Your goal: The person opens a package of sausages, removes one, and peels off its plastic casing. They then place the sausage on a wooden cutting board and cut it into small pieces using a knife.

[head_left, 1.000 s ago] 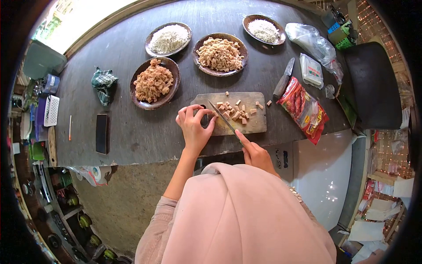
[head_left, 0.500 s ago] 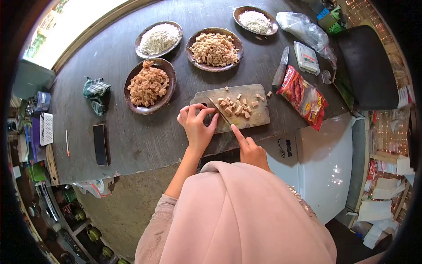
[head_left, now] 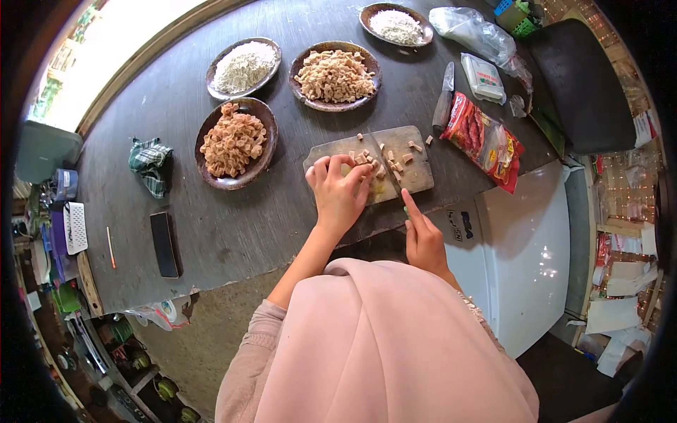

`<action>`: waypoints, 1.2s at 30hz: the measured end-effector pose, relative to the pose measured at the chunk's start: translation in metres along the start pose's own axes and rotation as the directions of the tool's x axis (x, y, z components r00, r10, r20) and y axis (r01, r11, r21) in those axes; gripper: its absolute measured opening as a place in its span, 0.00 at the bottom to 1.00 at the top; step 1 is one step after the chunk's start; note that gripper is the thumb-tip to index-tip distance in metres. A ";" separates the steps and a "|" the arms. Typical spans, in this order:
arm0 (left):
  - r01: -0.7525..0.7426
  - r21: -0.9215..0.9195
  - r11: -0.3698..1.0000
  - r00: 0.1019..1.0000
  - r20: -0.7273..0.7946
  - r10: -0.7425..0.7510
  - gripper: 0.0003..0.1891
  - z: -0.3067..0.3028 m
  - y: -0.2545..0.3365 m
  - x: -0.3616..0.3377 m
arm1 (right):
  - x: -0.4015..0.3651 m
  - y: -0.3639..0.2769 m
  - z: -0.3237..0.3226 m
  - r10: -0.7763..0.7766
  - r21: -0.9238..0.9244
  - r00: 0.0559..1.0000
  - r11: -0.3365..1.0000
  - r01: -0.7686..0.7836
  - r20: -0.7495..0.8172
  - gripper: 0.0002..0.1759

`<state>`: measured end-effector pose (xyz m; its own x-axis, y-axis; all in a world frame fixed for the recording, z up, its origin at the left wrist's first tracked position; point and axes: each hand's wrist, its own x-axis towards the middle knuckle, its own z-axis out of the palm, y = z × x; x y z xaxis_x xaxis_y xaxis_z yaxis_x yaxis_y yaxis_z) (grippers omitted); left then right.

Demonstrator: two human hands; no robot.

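Observation:
A wooden cutting board lies near the front edge of the table, with small pale-brown food cubes scattered over its right side. My left hand rests over the board's left half, fingers curled around a cluster of cubes and partly hiding them. In my right hand is a kitchen knife, its narrow blade slanting across the board between that cluster and the loose cubes. The index finger stretches along the knife toward the blade; most of the handle is hidden in the grip.
Behind the board stand a plate of brown pieces, a plate of tan pieces, and two plates of whitish food. A second knife, a red sausage packet and a plastic bag lie right. A phone and cloth lie left.
My left hand has shifted right from the board's left edge onto the cubes. The knife has moved right, through the scattered cubes. The whole view has also shifted slightly.

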<state>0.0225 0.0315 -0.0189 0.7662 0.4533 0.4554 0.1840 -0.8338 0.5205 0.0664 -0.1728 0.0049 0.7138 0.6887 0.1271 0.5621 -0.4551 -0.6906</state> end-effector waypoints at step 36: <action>0.042 -0.049 0.998 0.986 -0.159 -0.050 0.10 -0.007 -0.021 -0.029 | 0.002 -0.023 0.004 0.037 -0.086 0.977 0.996 -0.019 0.208 0.40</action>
<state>-0.0075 0.0380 -0.0380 0.6487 0.5385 0.5378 0.1859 -0.7973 0.5742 0.0534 -0.1587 0.0176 0.6313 0.7740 -0.0497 0.5820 -0.5151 -0.6292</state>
